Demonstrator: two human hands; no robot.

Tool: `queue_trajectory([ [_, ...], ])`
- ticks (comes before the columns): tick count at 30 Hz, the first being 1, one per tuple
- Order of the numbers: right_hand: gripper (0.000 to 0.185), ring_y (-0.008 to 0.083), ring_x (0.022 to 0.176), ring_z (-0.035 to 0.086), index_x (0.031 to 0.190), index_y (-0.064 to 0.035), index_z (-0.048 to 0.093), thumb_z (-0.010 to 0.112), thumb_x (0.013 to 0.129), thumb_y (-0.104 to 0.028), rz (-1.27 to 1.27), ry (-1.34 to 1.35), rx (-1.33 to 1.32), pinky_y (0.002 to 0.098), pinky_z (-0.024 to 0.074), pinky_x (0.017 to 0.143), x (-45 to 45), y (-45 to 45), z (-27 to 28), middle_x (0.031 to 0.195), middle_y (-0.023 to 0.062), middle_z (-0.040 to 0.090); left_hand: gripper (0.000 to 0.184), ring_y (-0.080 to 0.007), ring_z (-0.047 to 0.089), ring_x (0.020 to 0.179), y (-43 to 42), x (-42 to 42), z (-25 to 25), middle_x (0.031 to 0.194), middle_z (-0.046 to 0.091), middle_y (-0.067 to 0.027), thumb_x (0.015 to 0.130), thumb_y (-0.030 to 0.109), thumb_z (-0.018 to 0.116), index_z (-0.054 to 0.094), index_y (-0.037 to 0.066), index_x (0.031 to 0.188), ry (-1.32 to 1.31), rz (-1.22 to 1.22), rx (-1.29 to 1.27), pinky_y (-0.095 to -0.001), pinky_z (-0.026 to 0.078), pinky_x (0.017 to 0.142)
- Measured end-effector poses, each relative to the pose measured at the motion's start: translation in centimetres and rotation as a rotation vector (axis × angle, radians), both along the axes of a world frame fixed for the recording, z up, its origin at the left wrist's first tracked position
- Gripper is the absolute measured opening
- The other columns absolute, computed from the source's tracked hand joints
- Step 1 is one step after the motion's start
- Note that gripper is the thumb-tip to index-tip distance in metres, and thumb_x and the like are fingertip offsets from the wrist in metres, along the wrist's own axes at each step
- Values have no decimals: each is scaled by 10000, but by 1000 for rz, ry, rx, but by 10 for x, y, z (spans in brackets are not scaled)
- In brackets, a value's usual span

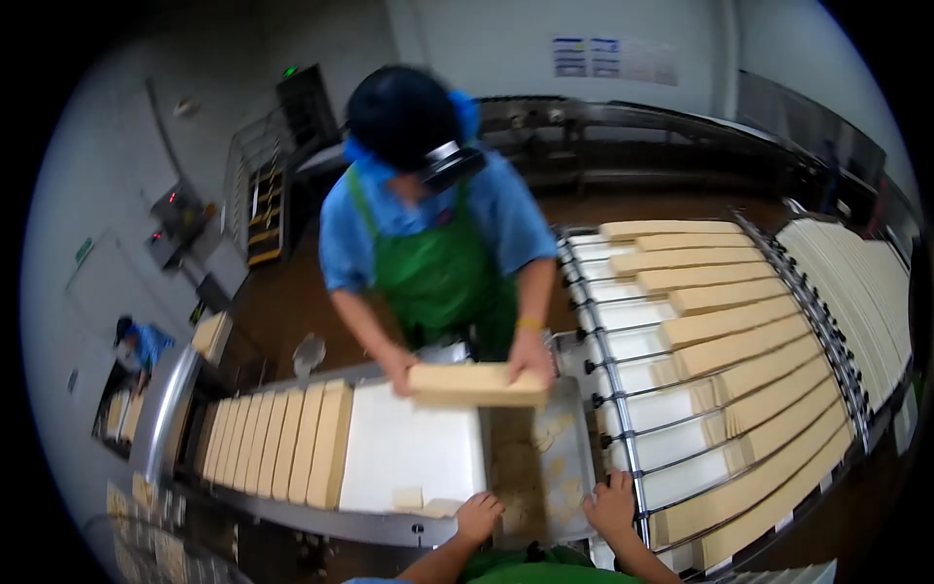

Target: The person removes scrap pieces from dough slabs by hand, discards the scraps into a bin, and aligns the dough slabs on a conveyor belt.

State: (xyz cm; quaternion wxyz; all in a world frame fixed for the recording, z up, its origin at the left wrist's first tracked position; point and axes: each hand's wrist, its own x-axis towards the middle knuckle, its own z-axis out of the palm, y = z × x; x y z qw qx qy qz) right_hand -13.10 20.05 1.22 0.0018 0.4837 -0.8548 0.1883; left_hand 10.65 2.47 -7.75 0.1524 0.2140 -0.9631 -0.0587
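My left hand (479, 517) rests at the near right corner of a white conveyor surface (413, 438), its fingers loosely stretched and holding nothing I can see. Close by lie small cream-coloured offcuts (409, 497). My right hand (611, 504) is empty, fingers apart, at the left side rail of the right-hand conveyor (671, 484). Between my hands sits a metal trough (569, 457) with flat scraps in it. Across from me, a co-worker in a green apron (438, 273) holds a long pale-yellow block (477, 384) with both hands above the trough.
Several upright pale-yellow slabs (277, 443) stand in a row on the left conveyor. More long blocks (749, 326) lie between crosswise rods on the right conveyor. Beyond it are white strips (846, 302). Another person (146, 343) is far left; a control box (180, 219) stands behind.
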Motion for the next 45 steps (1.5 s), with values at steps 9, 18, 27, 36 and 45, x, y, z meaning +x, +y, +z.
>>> queue_trajectory([
  [9, 340, 456, 1210, 361, 961, 14, 634, 683, 694, -192, -56, 45, 66, 500, 355, 990, 1, -9, 3, 1328, 254, 391, 257, -327, 579, 1027, 7, 7, 57, 1066, 598, -115, 722, 42, 635, 626, 94, 973, 491, 70, 280, -412, 481, 888],
  [18, 424, 431, 1279, 311, 1102, -47, 593, 690, 718, -201, 242, -14, 51, 548, 267, 1008, 64, -120, -2, 1363, 233, 368, 813, -461, 306, 1263, -97, 199, 31, 1371, 297, -315, 772, 217, 716, 252, -91, 1365, 366, 1448, 286, -480, 245, 1084],
  [27, 390, 386, 1257, 342, 1094, -61, 618, 678, 737, -206, 575, -124, -3, 519, 270, 1009, 178, -291, -16, 1338, 201, 407, 885, -447, 394, 1167, -150, 267, 24, 1242, 358, -287, 640, 134, 829, 305, -56, 1328, 354, 1345, 589, -457, 369, 1001],
  [36, 699, 348, 1297, 319, 1431, -73, 336, 546, 881, -449, 532, -18, 166, 471, 286, 1027, 290, -471, -47, 1483, 196, 265, 973, -419, 482, 1079, -159, 254, 24, 1223, 407, -274, 706, 368, 782, 225, -57, 1381, 26, 1251, 501, -505, 421, 908],
  [45, 722, 356, 1254, 407, 1451, -154, 301, 478, 878, -556, 405, -90, 436, 428, 362, 1023, 340, -568, -25, 1523, 190, 155, 1015, -477, 549, 965, -170, 252, 35, 1220, 370, -320, 743, 409, 725, 133, -132, 1365, -65, 1157, 717, -498, 505, 805],
])
